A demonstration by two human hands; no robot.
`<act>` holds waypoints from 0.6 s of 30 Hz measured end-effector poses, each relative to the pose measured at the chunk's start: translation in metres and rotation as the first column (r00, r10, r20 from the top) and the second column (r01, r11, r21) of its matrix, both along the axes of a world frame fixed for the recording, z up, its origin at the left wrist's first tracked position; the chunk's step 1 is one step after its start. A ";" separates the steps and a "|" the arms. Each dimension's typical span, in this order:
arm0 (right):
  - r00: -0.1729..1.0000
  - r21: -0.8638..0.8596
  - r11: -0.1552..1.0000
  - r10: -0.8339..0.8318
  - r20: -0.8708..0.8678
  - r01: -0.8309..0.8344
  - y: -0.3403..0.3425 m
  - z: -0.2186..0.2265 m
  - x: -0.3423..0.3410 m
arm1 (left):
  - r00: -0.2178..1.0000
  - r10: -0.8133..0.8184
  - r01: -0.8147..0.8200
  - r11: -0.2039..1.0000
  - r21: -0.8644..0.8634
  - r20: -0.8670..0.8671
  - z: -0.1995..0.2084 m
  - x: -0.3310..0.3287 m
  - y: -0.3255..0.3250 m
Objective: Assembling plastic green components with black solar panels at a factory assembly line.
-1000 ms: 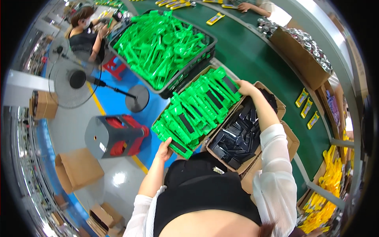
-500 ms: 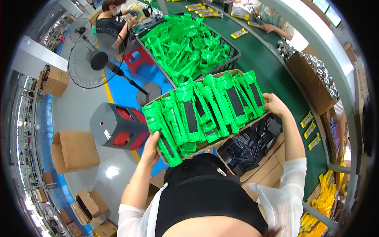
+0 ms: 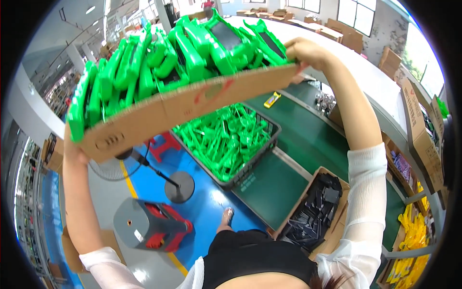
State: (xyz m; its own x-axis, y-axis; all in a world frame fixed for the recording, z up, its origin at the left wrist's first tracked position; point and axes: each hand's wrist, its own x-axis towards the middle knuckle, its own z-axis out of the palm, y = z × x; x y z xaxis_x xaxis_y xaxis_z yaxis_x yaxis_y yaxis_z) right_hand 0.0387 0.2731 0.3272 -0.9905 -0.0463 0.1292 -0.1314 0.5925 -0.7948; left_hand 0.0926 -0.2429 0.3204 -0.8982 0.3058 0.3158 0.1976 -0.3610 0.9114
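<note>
Both my arms are raised, holding up a shallow cardboard box (image 3: 159,118) loaded with green plastic casings (image 3: 192,53), some with black strips on their faces. My left hand (image 3: 74,150) grips the box's left end, its fingers mostly hidden behind the cardboard. At the opposite end my right hand (image 3: 308,54) is closed over the corner beside the last casing. The box tilts, with its right end higher. Beneath it, a black crate (image 3: 274,137) full of loose green plastic parts (image 3: 226,144) rests at the edge of the green work surface (image 3: 274,190).
A carton of black plastic parts (image 3: 313,212) stands near my right side. On the floor at left are a fan's round base (image 3: 179,187) and a grey-and-red stool stack (image 3: 149,224). A white overhead shelf (image 3: 356,79) runs along the right, with yellow parts (image 3: 411,231) below.
Both my hands have lifted the loaded box from waist height to well above the crate, and it has shifted left and away from me. My view has tipped up toward the room.
</note>
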 end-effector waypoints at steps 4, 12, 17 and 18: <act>0.989 0.062 0.988 -0.141 -0.038 0.143 -0.004 0.055 -0.068 | 0.993 -0.116 0.117 0.993 0.033 -0.006 0.049 -0.121 0.006; 0.863 0.213 0.840 -0.504 -0.037 0.500 0.030 0.039 -0.227 | 0.986 -0.139 0.116 0.968 0.220 0.093 0.011 -0.307 0.090; 0.678 -0.508 0.651 -0.716 -0.165 0.564 0.039 0.008 -0.265 | 0.952 -0.212 0.133 0.936 0.327 0.219 -0.025 -0.381 0.126; 0.573 -0.338 0.655 -0.756 -0.317 0.677 0.042 0.008 -0.258 | 0.956 -0.232 0.152 0.916 0.372 0.180 -0.028 -0.381 0.142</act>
State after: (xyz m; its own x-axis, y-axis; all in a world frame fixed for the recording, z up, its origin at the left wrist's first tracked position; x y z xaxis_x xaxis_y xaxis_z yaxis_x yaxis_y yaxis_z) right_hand -0.2197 0.3155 0.3350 -0.5393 0.7156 0.4439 -0.0420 0.5036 -0.8629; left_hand -0.2884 -0.1012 0.2926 -0.8916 0.3844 0.2393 -0.0952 -0.6757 0.7310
